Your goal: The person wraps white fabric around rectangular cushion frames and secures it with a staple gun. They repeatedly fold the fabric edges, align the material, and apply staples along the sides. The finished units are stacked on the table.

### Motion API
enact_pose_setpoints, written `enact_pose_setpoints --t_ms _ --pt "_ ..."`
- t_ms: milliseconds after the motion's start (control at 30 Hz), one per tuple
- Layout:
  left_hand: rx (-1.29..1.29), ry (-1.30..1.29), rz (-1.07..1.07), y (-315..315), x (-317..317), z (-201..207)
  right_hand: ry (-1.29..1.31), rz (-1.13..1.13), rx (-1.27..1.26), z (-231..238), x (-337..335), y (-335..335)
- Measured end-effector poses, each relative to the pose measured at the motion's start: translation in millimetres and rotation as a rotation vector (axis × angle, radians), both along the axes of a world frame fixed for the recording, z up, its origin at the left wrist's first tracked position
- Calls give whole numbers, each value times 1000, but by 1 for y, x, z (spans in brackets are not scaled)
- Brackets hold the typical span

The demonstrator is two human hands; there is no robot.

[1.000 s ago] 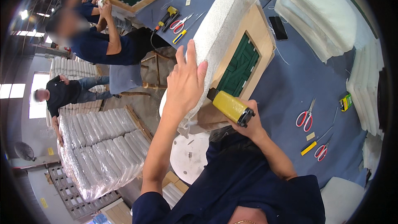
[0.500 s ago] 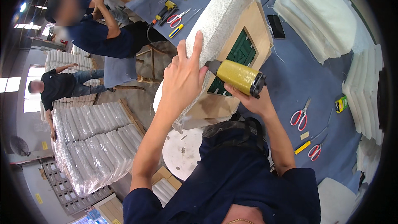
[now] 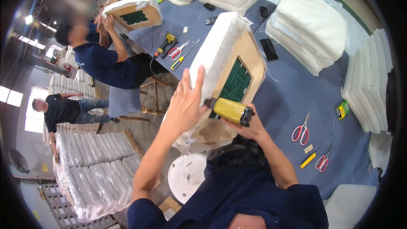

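Observation:
A padded panel [image 3: 206, 74] stands tilted at the table's near edge, white fabric wrapped around its side. Its bare wooden face has cut-outs over green woven webbing [image 3: 235, 80]. My left hand [image 3: 185, 104] grips the fabric-covered edge, index finger stretched along the padding and thumb by the rim. In my right hand [image 3: 248, 125] is a yellow staple gun [image 3: 231, 111], its dark nose at the rim close to my left thumb. My right fingers are partly hidden behind the tool. Whether the nose touches the wood cannot be made out.
Red-handled scissors [image 3: 302, 133], more scissors [image 3: 322, 162] and a yellow-handled screwdriver [image 3: 308, 160] lie on the blue table [image 3: 282, 101] at right. A phone [image 3: 269, 49] and stacked white cushions [image 3: 311, 29] are beyond. At left, a co-worker [image 3: 104, 61] handles another panel; wrapped stacks [image 3: 95, 165] stand on the floor.
The view has shifted, showing more of the far table. My left hand still grips the panel's edge, and the staple gun stays near its rim, turned slightly.

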State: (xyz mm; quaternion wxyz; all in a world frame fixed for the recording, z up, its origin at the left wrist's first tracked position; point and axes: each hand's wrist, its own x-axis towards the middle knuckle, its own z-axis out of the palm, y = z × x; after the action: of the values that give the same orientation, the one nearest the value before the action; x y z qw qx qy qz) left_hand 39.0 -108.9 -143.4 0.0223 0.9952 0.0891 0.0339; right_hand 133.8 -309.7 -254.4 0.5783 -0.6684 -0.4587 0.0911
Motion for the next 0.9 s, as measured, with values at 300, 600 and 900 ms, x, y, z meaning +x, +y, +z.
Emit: enact_pose_setpoints --t_ms 300,600,900 --pt "-1077 -15 218 43 1 -11 25 -24 57 0 -42 -29" --pt "-307 -86 375 -18 -40 -17 60 -32 -73 -26 -69 -13" --pt "-101 -103 262 -24 -40 -16 420 -58 -8 1 -28 -11"
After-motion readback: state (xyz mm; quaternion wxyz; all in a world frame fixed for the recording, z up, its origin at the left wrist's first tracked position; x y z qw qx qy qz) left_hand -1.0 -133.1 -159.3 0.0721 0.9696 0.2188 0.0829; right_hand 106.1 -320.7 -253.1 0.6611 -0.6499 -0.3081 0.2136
